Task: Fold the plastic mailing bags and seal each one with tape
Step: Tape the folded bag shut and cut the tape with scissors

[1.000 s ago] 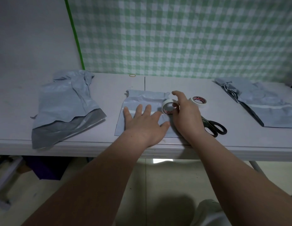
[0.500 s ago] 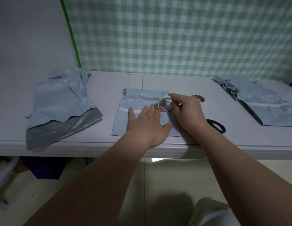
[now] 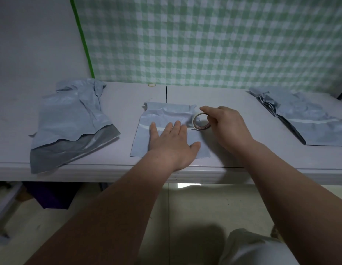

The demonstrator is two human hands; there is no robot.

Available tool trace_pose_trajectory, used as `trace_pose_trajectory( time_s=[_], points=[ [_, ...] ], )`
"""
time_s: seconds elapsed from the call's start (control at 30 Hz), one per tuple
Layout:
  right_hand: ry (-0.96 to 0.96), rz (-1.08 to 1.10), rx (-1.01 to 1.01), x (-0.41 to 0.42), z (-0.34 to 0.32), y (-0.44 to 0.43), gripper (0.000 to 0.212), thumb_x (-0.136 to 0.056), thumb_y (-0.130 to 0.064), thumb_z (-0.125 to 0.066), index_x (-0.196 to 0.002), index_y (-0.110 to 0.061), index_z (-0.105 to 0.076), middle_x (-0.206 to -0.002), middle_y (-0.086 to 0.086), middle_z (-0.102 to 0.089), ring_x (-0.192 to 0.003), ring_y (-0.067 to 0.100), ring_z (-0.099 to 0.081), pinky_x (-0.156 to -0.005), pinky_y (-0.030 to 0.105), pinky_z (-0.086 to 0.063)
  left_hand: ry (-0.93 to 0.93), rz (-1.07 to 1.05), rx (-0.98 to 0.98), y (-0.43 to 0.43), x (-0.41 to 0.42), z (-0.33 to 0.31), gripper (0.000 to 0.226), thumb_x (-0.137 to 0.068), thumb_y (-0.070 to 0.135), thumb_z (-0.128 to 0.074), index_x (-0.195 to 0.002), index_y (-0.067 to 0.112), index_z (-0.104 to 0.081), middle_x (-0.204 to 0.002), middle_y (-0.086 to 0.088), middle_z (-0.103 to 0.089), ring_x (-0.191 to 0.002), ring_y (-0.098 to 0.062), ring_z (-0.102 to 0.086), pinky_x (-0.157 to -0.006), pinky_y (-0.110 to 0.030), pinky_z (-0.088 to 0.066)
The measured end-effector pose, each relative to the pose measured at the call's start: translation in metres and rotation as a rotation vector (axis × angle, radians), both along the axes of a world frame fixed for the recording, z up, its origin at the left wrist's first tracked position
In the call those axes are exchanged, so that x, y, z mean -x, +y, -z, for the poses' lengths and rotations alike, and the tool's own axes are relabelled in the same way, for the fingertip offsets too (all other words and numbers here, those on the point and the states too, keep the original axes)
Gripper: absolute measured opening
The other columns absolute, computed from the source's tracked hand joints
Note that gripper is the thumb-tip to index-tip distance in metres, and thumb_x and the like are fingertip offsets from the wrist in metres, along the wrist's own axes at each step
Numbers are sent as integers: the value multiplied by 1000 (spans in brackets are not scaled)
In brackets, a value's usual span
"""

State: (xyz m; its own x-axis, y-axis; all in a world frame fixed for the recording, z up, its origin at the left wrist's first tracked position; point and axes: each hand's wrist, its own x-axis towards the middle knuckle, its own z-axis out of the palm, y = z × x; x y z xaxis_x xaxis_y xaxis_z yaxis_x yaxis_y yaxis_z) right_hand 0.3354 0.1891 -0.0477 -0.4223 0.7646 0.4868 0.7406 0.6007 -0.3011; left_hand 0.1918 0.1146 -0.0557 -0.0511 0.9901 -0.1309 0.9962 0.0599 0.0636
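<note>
1. Head view: the right grip [image 3: 227, 125] pinches a tape roll [image 3: 200, 127] upright in its curled fingers, over the right edge of the folded grey mailing bag [image 3: 162, 115].
2. Just left of it, the left grip [image 3: 173, 144] lies flat with straight fingers, pressing that bag onto the surface [image 3: 124, 104].

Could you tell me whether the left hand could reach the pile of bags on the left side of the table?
Probably yes: only bare table lies between the left hand, flat on the folded bag, and that pile.
</note>
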Motion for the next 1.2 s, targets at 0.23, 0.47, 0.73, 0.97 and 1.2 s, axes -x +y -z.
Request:
trace_pose_trajectory(
  time_s=[0.23, 0.47, 0.73, 0.97, 1.2],
  points=[
    [-142, 15, -89, -8, -1, 4, 37, -89, -1, -46, -118, -15, -63, -78, 15, -60, -78, 30, -44, -69, 42, -44, 14, 4, 3, 0, 0, 0, 71, -95, 60, -9, -153, 19, 2, -161, 1, 9, -147, -17, 9, -112, -58, 16],
    [-251, 16, -185, -14, -3, 8, 38, -84, 0, -47, -114, -15, -66, -76, 13, -64, -76, 30, -42, -63, 41, -43, 23, 9, 3, 2, 1, 1, 71, -95, 60, -9, -152, 21, 4, -160, 2, 10, -147, -17, 9, -111, -58, 17],
    [-411, 46, -314, -18, -8, 5, 47, -77, -8, -36, -110, -18, -67, -80, 8, -66, -83, 30, -44, -71, 32, -20, 39, 11, 15, 2, 1, 0, 68, -95, 61, -7, -152, 26, 6, -160, 2, 11, -147, -17, 10, -110, -59, 18],
    [-522, 55, -453, -15, -7, 7, 34, -71, -8, -47, -93, -17, -71, -66, 4, -61, -75, 29, -48, -68, 34, -30, 57, 11, 25, 3, 0, -2, 64, -93, 63, -4, -151, 35, 3, -160, 1, 11, -147, -20, 9, -108, -62, 19],
    [-494, 72, -369, -8, -6, 0, 37, -72, -9, -47, -98, -16, -72, -74, 9, -62, -72, 31, -53, -65, 34, -33, 92, -5, 43, 4, -8, -8, 62, -91, 67, -4, -149, 45, -1, -161, -3, 6, -148, -26, 5, -105, -67, 19]
  ],
)
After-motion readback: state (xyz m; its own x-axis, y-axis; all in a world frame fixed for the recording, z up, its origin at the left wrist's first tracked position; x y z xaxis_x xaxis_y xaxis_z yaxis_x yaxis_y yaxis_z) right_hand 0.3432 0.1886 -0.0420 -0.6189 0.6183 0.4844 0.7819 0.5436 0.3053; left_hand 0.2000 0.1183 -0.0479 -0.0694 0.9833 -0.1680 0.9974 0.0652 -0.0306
